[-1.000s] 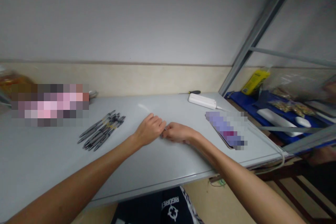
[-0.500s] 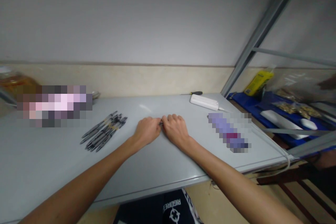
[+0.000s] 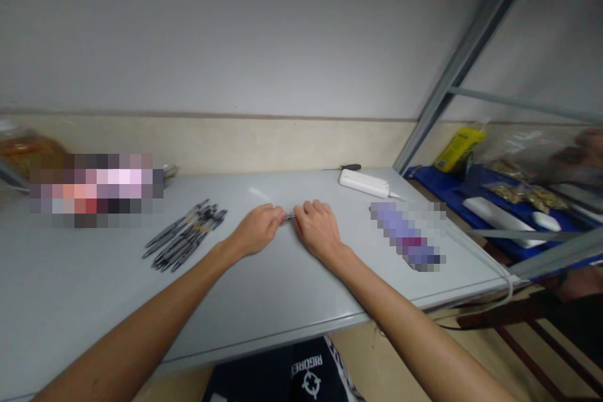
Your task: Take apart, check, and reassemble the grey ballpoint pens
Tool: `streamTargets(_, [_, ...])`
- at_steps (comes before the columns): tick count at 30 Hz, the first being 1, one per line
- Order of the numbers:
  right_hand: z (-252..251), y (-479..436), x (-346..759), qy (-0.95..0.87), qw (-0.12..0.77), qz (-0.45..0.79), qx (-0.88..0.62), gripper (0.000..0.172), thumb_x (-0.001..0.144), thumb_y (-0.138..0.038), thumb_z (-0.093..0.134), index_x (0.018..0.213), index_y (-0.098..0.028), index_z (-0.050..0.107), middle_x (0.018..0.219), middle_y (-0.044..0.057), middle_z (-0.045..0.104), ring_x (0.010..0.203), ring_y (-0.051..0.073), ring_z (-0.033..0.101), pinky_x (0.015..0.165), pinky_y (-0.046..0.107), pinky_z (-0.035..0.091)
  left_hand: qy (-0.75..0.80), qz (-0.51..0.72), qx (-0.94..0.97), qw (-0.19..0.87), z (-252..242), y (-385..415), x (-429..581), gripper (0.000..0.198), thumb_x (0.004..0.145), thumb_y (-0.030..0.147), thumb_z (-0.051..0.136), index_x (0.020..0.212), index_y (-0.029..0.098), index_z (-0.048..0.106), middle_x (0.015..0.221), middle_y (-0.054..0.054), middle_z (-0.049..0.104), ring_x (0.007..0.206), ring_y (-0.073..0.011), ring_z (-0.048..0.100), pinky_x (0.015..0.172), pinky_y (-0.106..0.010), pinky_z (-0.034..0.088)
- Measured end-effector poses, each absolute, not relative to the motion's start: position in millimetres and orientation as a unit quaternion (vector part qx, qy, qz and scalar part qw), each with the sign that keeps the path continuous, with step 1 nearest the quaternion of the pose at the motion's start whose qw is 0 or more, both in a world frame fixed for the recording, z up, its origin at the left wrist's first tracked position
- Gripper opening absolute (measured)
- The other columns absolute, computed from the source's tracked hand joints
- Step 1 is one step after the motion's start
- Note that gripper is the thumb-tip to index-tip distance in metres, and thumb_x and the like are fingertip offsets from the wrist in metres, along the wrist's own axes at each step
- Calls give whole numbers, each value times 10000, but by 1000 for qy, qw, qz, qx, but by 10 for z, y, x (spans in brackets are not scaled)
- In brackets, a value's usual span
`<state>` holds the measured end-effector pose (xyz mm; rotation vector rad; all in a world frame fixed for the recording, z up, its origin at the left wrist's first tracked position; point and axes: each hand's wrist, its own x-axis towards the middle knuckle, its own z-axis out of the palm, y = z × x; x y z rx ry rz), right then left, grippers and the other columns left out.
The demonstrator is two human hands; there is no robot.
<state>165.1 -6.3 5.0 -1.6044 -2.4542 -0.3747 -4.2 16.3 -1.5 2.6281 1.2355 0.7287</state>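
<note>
Over the middle of the light table, my left hand and my right hand face each other with fingers curled closed. A short stretch of a slim dark pen shows in the small gap between them, one end in each hand. The rest of it is hidden by my fingers. To the left of my left hand lies a loose pile of several grey and black pens, mostly pointing the same way.
Behind my right hand lie a white power strip and a black-handled screwdriver. Blurred-out items sit at the table's left and right. Past the metal frame, a blue surface bears a yellow package and bagged small parts.
My hands have drawn slightly apart, the left one moving left, so more of the pen shows between them. The pile of pens has not changed.
</note>
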Motion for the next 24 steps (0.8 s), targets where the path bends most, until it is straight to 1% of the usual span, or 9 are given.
streamTargets(3, [50, -68, 1675, -827, 130, -139, -528, 324, 931, -390, 341, 974, -166, 571, 954, 117, 553, 910, 240, 438, 748, 340, 278, 419, 312, 831, 190, -12, 137, -50, 288, 909, 339, 363, 846, 158, 578, 726, -22, 602, 687, -149, 550, 665, -268, 409])
streamTargets(6, [40, -72, 1708, -831, 160, -122, -518, 330, 946, -364, 308, 1009, -180, 574, 990, 103, 534, 911, 226, 411, 742, 338, 257, 415, 378, 775, 290, -31, 131, -69, 224, 859, 346, 470, 952, 162, 560, 795, -26, 638, 731, -145, 582, 689, -262, 427])
streamTargets(9, [34, -64, 1748, -835, 192, -104, -505, 290, 949, -312, 329, 1046, -215, 584, 1031, 86, 537, 932, 211, 406, 771, 342, 235, 415, 416, 718, 373, -57, 139, -78, 218, 810, 365, 542, 885, 161, 555, 747, -29, 640, 702, -148, 592, 676, -272, 443])
streamTargets(12, [36, -44, 1792, -831, 226, -92, -500, 237, 929, -287, 398, 1019, -241, 613, 1066, 73, 549, 954, 198, 421, 813, 346, 212, 412, 431, 672, 439, -75, 152, -85, 241, 762, 386, 604, 799, 161, 526, 696, -28, 647, 638, -134, 582, 630, -262, 444])
streamTargets(15, [35, -22, 1833, -829, 241, -67, -500, 231, 898, -357, 466, 1012, -231, 623, 1002, 66, 597, 923, 186, 464, 831, 344, 202, 401, 442, 656, 462, -99, 176, -105, 263, 731, 385, 642, 761, 162, 505, 682, -27, 655, 606, -120, 568, 610, -255, 436])
streamTargets(17, [30, -5, 1855, -831, 239, -32, -501, 284, 903, -401, 447, 1006, -208, 628, 889, 55, 633, 856, 169, 500, 817, 332, 210, 396, 449, 650, 468, -121, 197, -123, 265, 726, 381, 650, 768, 161, 510, 687, -28, 656, 605, -117, 565, 608, -256, 432])
streamTargets(19, [24, 11, 1871, -835, 244, 5, -494, 306, 928, -377, 399, 965, -189, 637, 816, 43, 646, 807, 150, 524, 800, 313, 224, 394, 450, 646, 474, -143, 215, -137, 263, 726, 378, 651, 777, 158, 516, 690, -30, 656, 607, -117, 565, 609, -257, 429])
streamTargets(21, [21, 23, 1883, -838, 263, 27, -477, 281, 929, -339, 409, 930, -177, 638, 823, 43, 650, 808, 139, 540, 796, 295, 241, 395, 447, 645, 478, -160, 228, -146, 261, 727, 376, 650, 775, 157, 516, 687, -31, 657, 598, -114, 561, 602, -256, 424])
streamTargets(24, [30, 34, 1903, -832, 304, 44, -462, 219, 874, -346, 518, 950, -171, 625, 852, 44, 650, 825, 142, 556, 799, 279, 271, 394, 445, 645, 480, -168, 238, -151, 256, 728, 373, 649, 768, 157, 516, 684, -28, 657, 584, -108, 552, 587, -250, 413])
